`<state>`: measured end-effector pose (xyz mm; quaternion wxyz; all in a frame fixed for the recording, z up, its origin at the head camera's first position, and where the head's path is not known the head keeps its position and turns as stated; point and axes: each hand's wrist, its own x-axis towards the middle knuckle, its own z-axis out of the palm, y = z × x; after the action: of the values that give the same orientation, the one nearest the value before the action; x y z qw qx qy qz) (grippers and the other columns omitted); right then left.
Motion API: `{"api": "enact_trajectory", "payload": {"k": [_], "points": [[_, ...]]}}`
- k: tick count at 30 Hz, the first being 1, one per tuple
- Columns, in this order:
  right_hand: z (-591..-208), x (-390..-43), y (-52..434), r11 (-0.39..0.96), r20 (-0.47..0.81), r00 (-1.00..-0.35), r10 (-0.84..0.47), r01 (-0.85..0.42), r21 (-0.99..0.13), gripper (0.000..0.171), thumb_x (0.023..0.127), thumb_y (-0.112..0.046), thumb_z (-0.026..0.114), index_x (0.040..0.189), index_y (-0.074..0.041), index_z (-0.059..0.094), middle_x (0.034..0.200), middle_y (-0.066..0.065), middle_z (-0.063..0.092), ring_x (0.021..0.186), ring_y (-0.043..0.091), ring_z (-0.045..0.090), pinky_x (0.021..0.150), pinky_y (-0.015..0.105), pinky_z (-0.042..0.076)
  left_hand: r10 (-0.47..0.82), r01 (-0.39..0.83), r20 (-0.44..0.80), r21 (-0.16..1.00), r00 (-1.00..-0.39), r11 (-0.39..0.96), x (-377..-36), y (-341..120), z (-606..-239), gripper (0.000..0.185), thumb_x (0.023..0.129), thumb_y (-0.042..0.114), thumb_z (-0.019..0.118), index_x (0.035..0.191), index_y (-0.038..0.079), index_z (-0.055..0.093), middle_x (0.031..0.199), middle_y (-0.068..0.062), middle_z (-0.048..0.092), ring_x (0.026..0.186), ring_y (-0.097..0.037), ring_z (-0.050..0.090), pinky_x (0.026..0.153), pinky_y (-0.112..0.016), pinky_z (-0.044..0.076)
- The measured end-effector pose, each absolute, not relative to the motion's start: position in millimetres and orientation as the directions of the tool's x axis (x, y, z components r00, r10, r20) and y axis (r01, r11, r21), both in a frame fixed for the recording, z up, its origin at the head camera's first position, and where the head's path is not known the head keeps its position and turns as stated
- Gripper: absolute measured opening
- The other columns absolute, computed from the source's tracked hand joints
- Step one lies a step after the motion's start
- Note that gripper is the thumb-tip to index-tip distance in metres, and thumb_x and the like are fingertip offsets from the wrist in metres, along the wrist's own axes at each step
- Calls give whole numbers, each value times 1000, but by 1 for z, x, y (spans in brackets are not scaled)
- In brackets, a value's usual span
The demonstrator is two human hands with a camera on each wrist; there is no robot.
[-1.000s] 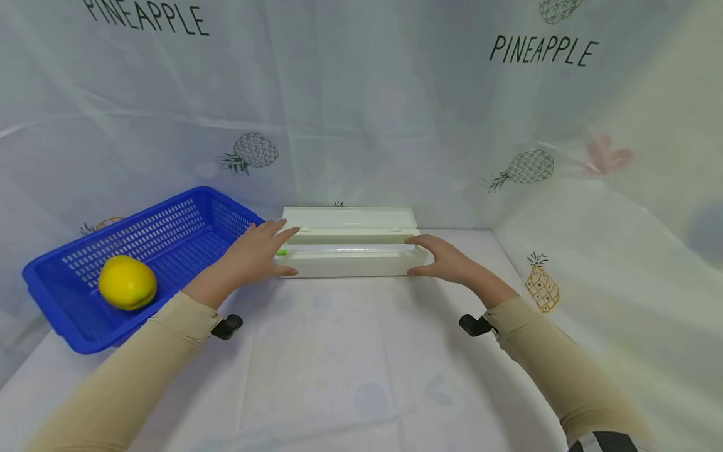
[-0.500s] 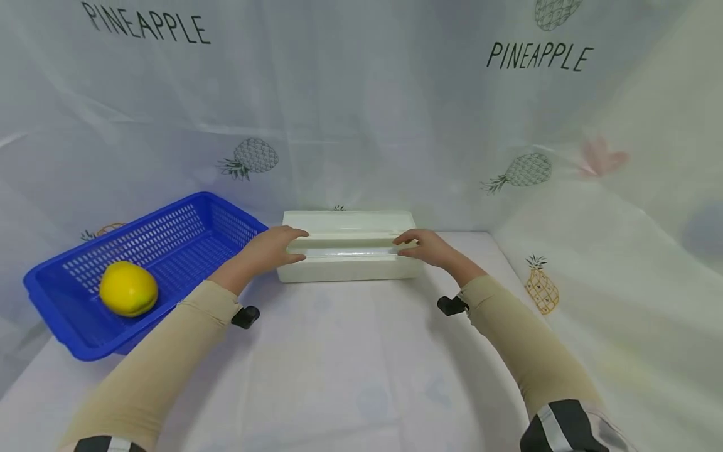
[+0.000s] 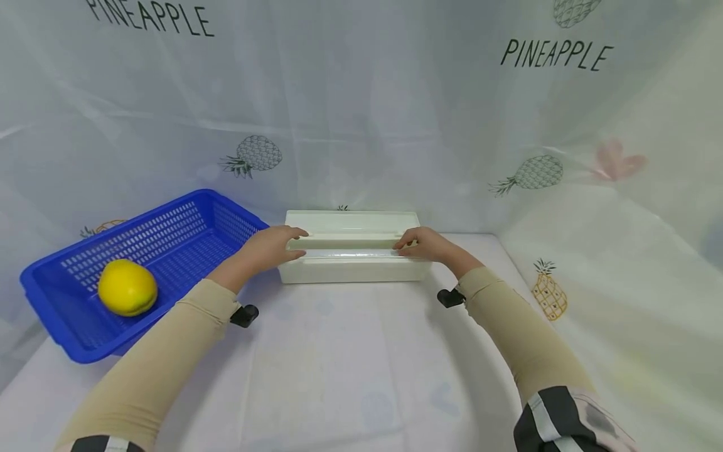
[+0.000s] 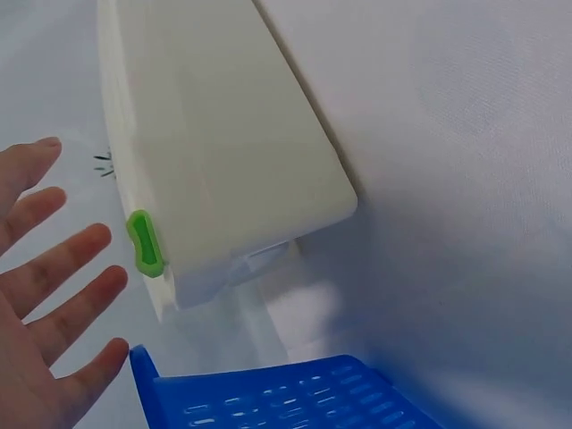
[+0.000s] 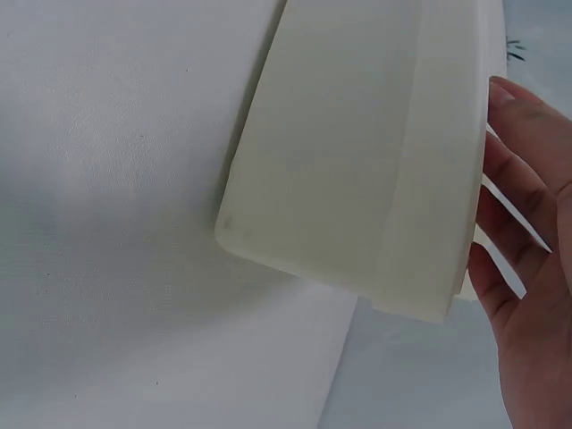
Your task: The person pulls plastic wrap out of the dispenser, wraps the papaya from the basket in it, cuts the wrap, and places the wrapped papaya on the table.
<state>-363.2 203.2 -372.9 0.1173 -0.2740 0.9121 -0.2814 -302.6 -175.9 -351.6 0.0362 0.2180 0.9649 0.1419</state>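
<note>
The cream dispenser box is sitting on the bench near the back curtain, just right of the blue basket. The left hand is resting at the box's left end, its fingers lying straight across the top edge beside the green tab. The right hand is resting at the right end, fingers extended over the top, relaxed and gripping nothing. A yellow fruit is lying in the basket.
</note>
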Motion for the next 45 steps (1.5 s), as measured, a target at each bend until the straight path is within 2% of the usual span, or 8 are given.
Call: {"api": "enact_trajectory", "payload": {"k": [5, 11, 18, 24, 28, 34, 40, 45], "points": [[-375, -367, 204, 712, -51, -829, -557, -445, -543, 12, 93, -16, 68, 100, -11, 76, 102, 3, 66, 99, 23, 56, 85, 40, 48, 454, 437, 6, 278, -891, 855, -308, -173, -352, 49, 95, 27, 65, 139, 8, 53, 132, -16, 57, 122, -35, 51, 99, -53, 43], [-373, -371, 204, 761, -65, -880, -471, -368, -535, 15, 98, -14, 60, 105, -10, 72, 107, 5, 66, 92, 22, 57, 78, 37, 49, 506, 493, 16, 257, -862, 831, -317, -166, -350, 43, 93, 16, 68, 133, 4, 58, 129, -15, 60, 121, -35, 53, 101, -49, 42], [-373, -374, 202, 743, -56, -886, -461, -350, -570, 13, 97, -10, 61, 103, -6, 72, 99, 5, 68, 89, 21, 58, 78, 35, 50, 555, 530, -48, 239, -831, 814, -330, -153, -353, 40, 91, 5, 68, 130, 2, 59, 124, -16, 62, 116, -33, 56, 99, -46, 45], [-376, -376, 201, 675, -34, -861, -507, -372, -637, 4, 95, -4, 62, 97, -7, 65, 95, 5, 66, 90, 21, 59, 80, 36, 49, 522, 492, -64, 253, -851, 833, -337, -150, -362, 42, 90, -2, 66, 131, 5, 56, 119, -16, 63, 112, -32, 58, 95, -44, 47], [-376, -376, 200, 663, -34, -849, -527, -385, -643, 12, 96, 0, 59, 93, -6, 68, 97, 6, 67, 94, 24, 59, 83, 38, 49, 488, 449, -79, 287, -869, 846, -339, -150, -366, 44, 90, -8, 62, 131, 6, 53, 114, -14, 63, 107, -31, 58, 91, -42, 49], [-379, -379, 199, 707, -73, -858, -509, -368, -604, 20, 97, -3, 55, 103, -5, 74, 110, 9, 67, 105, 27, 59, 90, 41, 49, 490, 460, -46, 279, -870, 843, -342, -152, -368, 33, 88, -12, 59, 117, 4, 55, 101, -11, 63, 93, -28, 59, 81, -40, 50], [-385, -377, 198, 731, -48, -873, -485, -374, -571, 17, 90, -18, 71, 104, -8, 74, 104, 5, 65, 93, 21, 59, 80, 36, 52, 519, 500, -1, 264, -855, 825, -342, -154, -365, 22, 86, -14, 61, 98, 4, 56, 88, -7, 58, 80, -23, 51, 72, -36, 44], [-390, -377, 198, 716, 18, -874, -486, -410, -565, 18, 84, -11, 77, 100, -6, 74, 97, 5, 66, 87, 20, 60, 76, 33, 52, 522, 505, 11, 272, -853, 819, -343, -154, -366, 20, 86, -13, 61, 87, 6, 57, 83, -6, 57, 78, -23, 49, 73, -37, 45]]}}
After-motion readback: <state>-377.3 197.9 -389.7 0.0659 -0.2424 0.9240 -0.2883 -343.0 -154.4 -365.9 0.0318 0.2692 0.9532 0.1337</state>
